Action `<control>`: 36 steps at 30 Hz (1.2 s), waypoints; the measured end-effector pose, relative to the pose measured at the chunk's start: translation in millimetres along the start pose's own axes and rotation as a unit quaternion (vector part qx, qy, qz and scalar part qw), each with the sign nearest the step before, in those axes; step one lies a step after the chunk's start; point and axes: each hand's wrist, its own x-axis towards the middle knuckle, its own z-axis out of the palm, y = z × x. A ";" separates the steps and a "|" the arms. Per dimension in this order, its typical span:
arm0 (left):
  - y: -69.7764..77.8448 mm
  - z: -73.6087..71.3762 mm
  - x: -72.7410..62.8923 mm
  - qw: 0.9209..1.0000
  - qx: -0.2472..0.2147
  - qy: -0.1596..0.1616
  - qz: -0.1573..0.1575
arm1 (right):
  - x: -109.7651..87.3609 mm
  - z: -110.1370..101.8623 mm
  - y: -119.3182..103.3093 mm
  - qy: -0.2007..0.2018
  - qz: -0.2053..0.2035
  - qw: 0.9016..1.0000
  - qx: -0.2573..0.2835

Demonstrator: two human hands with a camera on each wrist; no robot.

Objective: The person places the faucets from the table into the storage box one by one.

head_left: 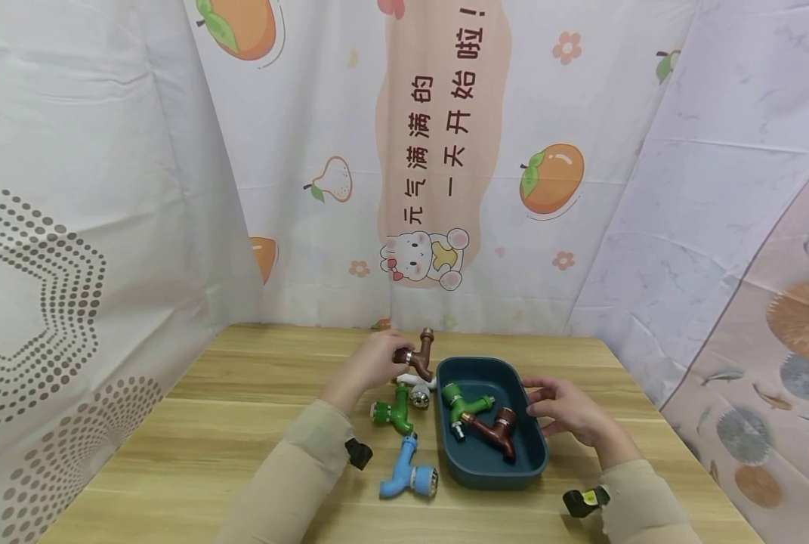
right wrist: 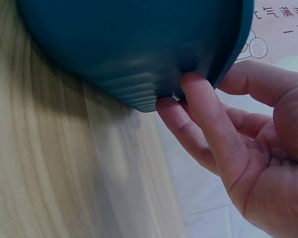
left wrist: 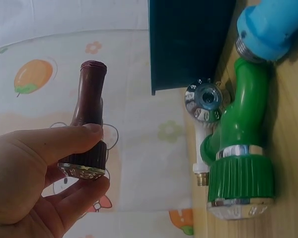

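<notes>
Head view: with left hand (head_left: 373, 361), pinches brown tap (head_left: 423, 361) by its knob, off the tabletop, just left of the teal bin's (head_left: 492, 480) far-left corner. Key relation: knob to the left within the grip, pipe free on the right and running far to near, bin immediately right beyond it. Left hand much the nearer to that tap. With right hand (head_left: 570, 412), touches bin's right side, fingers loosely spread. In bin, note green-handled tap (head_left: 475, 404) touching red-brown tap (head_left: 502, 434). Left of bin, far to near: white tap (head_left: 418, 380), green tap (head_left: 397, 410), blue tap (head_left: 404, 472).

Left wrist view: holds brown tap between thumb and fingers, narrow pinch around ribbed knob, well apart from green tap.

Right wrist view: rests fingertips against bin's outer wall; cannot tell how firmly.
</notes>
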 end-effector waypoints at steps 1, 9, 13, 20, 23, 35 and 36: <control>1.0 0.5 0.7 1.000 -0.003 -0.001 0.001 | 0.0 0.1 0.1 0.000 0.000 1.000 0.000; 10.9 3.3 6.8 1.000 -0.002 -0.008 0.019 | -0.1 0.4 0.4 0.001 -0.002 1.000 -0.001; 14.8 6.3 9.1 1.000 -0.008 -0.015 0.019 | -0.4 0.6 0.3 0.001 -0.002 1.000 -0.001; 20.7 13.0 13.5 0.999 -0.014 -0.028 0.018 | -1.2 1.2 -1.5 0.002 -0.002 1.000 -0.003; 23.7 15.4 14.7 0.999 -0.016 -0.032 0.017 | -1.4 1.7 -2.7 0.002 -0.003 1.000 -0.004; 32.9 26.0 20.3 0.999 0.000 -0.036 0.031 | -0.9 0.7 -2.2 -0.003 0.000 1.000 -0.001; 34.1 26.4 20.7 0.999 0.002 -0.038 0.034 | -1.1 0.7 -2.2 -0.002 0.000 1.000 -0.001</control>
